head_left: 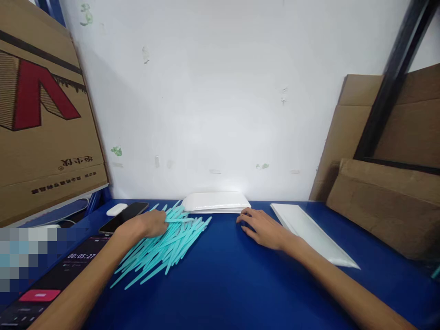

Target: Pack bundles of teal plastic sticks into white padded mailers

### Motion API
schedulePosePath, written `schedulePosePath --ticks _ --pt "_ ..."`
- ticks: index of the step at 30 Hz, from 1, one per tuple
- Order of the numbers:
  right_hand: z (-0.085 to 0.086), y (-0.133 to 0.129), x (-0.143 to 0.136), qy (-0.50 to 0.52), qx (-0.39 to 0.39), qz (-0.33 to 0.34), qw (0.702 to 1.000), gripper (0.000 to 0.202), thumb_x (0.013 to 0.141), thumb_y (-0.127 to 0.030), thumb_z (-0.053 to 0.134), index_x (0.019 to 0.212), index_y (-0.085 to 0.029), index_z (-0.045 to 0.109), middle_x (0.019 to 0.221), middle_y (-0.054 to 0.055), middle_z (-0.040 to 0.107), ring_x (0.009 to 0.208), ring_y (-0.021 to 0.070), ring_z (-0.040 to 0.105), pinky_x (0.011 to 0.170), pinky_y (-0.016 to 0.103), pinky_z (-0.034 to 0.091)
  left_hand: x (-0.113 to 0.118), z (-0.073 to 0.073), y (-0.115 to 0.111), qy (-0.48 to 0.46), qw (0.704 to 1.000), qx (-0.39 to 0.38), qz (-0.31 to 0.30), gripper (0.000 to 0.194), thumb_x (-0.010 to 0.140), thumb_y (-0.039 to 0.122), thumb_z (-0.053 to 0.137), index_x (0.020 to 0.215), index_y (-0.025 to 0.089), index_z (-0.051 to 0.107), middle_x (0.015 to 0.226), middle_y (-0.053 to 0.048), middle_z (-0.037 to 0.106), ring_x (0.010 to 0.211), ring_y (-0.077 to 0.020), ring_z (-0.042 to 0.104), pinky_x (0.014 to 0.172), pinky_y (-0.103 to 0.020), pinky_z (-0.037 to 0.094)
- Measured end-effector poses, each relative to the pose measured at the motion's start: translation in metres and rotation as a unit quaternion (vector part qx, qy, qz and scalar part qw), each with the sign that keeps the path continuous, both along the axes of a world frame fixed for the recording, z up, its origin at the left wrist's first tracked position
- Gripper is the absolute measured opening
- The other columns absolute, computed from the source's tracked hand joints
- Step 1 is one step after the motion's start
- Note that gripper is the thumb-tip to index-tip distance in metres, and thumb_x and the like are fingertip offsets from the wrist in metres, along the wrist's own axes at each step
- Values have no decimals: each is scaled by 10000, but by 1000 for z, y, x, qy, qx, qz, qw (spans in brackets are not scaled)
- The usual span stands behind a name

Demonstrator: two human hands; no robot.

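A loose heap of thin, tapered turquoise plastic sticks (175,247) lies left of centre on the blue table. My left hand (154,223) is at the heap's upper left side, fingers closed, with one turquoise stick (180,220) poking out from the fingertips toward the right. My right hand (259,228) rests palm down on the table, its fingers slightly bent and apart, holding nothing. Just beyond its fingertips is a stack of white, glossy flat packets (216,201) by the wall. A white sleeve or bag (309,233) lies behind my right wrist.
On the left are a large phone showing a timer (74,270), a dark phone (125,217) and a small white case (117,209). A printed cardboard box (51,114) stands at the left. Folded cardboard (385,211) and a black post (388,87) border the right side.
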State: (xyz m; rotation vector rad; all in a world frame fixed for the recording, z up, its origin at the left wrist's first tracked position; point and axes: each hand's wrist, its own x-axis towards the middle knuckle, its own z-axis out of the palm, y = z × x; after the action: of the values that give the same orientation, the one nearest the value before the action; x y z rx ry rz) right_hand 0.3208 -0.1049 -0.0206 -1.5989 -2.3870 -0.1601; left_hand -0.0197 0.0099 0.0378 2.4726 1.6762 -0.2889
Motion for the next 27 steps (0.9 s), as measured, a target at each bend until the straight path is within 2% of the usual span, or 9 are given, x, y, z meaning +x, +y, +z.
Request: schedulePosePath --ticks 5,9,14,17,20,22,25,27 --pt "0 0 0 2 -8 -2 1000 289 1014 -272 421 1226 -246 616 1260 98 588 1046 248 625 943 450 474 -2 -1 3 -4 1000 3 -14 386 808 337 484 1035 88 671 1098 -232 691 906 -337 668 711 -389 503" --pt "-1 1 1 4 -7 6 1000 288 1014 -266 419 1223 -238 614 1252 96 595 1027 241 632 932 443 481 -4 -2 3 -4 1000 -3 -24 291 799 375 506 881 135 648 963 -184 697 776 -308 657 609 -355 461" --pt "-2 1 1 5 -3 8 1000 288 1013 -267 420 1219 -236 619 1238 95 601 1018 240 637 924 439 487 -5 -1 4 -4 999 2 -42 301 823 414 477 846 149 617 929 -182 691 785 -326 658 640 -368 452" --pt "-1 1 1 3 -1 7 1000 288 1012 -268 426 1219 -234 622 1232 98 605 998 237 644 922 438 490 -9 1 6 -10 998 4 -54 343 846 422 436 889 141 628 933 -185 705 913 -355 665 751 -391 477" --pt "0 1 0 4 2 7 1000 286 1012 -268 430 1215 -237 628 1224 97 611 999 235 646 927 436 490 -18 4 9 -29 998 16 -53 431 833 478 453 1024 138 637 1055 -192 704 1017 -356 658 823 -381 485" --pt "0 1 0 5 2 7 1000 283 1012 -273 433 1209 -236 632 1226 98 612 1012 239 644 925 436 493 -26 7 10 -51 998 8 -41 529 843 519 433 1150 121 597 1129 -214 681 913 -337 689 774 -379 497" --pt "1 0 -1 4 7 7 1000 278 1016 -294 437 1198 -236 639 1220 98 620 1025 249 642 917 448 498 -36 14 11 -83 996 -13 -26 631 888 544 358 1301 83 488 1125 -226 670 676 -269 684 677 -369 495" --pt "2 -1 -4 14 22 4 1000 290 1029 -324 418 1206 -243 632 1218 91 630 1042 256 640 936 467 491 -37 18 8 -118 992 6 -41 672 902 566 360 1372 92 438 1147 -211 668 707 -257 682 690 -351 495"
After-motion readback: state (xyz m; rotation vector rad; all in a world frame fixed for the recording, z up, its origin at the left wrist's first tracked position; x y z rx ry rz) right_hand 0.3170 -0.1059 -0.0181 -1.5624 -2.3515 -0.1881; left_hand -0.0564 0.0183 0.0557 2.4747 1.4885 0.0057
